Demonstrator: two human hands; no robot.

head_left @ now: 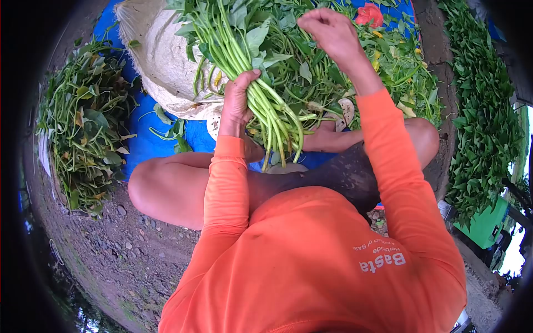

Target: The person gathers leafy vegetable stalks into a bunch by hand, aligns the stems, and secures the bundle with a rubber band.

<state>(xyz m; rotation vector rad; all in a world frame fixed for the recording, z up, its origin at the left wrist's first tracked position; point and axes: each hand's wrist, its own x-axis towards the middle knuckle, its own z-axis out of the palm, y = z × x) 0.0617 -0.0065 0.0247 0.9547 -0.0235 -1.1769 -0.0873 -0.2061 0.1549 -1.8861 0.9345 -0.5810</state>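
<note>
My left hand (239, 100) is wrapped round a bundle of long green stems (269, 114), whose cut ends point down toward my lap and whose leaves spread at the top. Raised at the upper right, my right hand (327, 30) has its fingers curled together; whether anything small is between them is hidden. Beneath it lies a loose heap of leafy stems (400, 72) with some yellow leaves. A pale woven sack (161, 61) is spread left of the bundle.
A blue tarp (144, 133) lies under the greens. To the left stands a pile of stems (83, 122); a long row of leafy bunches (480, 105) runs along the right. A red plastic item (369, 15) sits at the top. Gravel (139, 250) is at the lower left.
</note>
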